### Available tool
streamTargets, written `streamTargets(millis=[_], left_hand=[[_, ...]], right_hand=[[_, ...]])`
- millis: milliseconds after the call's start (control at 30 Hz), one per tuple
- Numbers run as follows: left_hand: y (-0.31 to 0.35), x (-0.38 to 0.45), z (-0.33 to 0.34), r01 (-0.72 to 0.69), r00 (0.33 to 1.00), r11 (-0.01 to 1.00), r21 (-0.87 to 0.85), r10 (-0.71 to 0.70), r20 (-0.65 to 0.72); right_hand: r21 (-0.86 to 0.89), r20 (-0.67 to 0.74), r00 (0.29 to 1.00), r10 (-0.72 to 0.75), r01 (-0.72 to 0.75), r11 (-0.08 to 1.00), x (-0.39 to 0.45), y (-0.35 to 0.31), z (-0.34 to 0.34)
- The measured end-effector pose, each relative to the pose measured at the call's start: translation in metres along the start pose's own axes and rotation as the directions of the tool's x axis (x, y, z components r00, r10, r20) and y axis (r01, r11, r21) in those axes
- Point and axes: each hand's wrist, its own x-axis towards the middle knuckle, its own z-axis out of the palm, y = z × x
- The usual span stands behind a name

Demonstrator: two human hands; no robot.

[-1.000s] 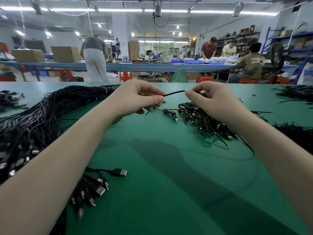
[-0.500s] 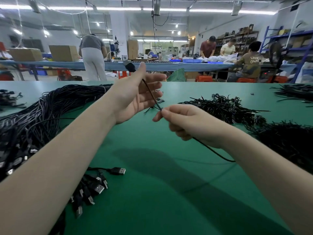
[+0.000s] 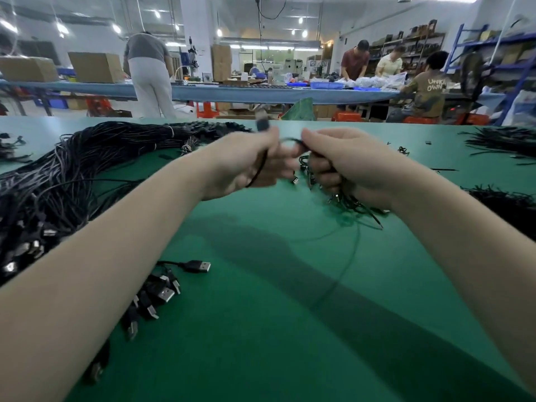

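My left hand [image 3: 246, 161] grips a thin black cable [image 3: 259, 169] whose plug end [image 3: 262, 124] sticks up above the thumb, blurred by motion. My right hand [image 3: 345, 161] is close beside it, fingers curled round the same cable and over a small tangle of short black cables [image 3: 351, 201] on the green table [image 3: 261, 329]. A loose length of the cable [image 3: 348, 265] trails in a curve toward me across the mat. The fingertips of both hands are blurred.
A big bundle of black USB cables [image 3: 58, 184] lies at the left, its plugs [image 3: 156, 294] fanned out by my left forearm. More black cable piles sit at the right edge [image 3: 507, 204] and far right [image 3: 501, 142]. Several people work at a long blue table [image 3: 232, 92] behind.
My right hand has moved up and away from me to meet the left above the small tangle. The left hand has gone from spread fingers to a closed grip on the cable.
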Motion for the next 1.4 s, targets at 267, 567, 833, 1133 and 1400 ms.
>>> streamTargets(millis=[267, 567, 833, 1133, 1400], left_hand=[[0.019, -0.011, -0.034, -0.217, 0.900, 0.792, -0.571, 0.389, 0.196], [-0.001, 0.006, -0.010, -0.059, 0.992, 0.996, 0.068, 0.051, 0.116], [0.026, -0.014, -0.023, -0.272, 0.942, 0.783, -0.560, 0.335, 0.011], [0.001, -0.005, -0.014, -0.036, 0.981, 0.896, 0.443, -0.054, 0.188], [0.010, -0.001, -0.010, -0.199, 0.978, 0.890, -0.410, 0.209, -0.020]], right_hand=[[-0.193, 0.365, 0.890, 0.275, -0.217, 0.957, -0.005, 0.048, 0.008], [-0.043, 0.025, 0.997, -0.072, 0.073, 0.996, 0.001, 0.001, 0.004], [-0.057, 0.352, 0.919, 0.177, -0.168, 0.984, -0.001, 0.045, 0.017], [-0.387, -0.275, 0.953, -0.125, 0.009, 0.922, 0.005, 0.011, -0.008], [-0.137, 0.155, 0.986, -0.053, 0.075, 0.988, -0.001, 0.018, 0.028]])
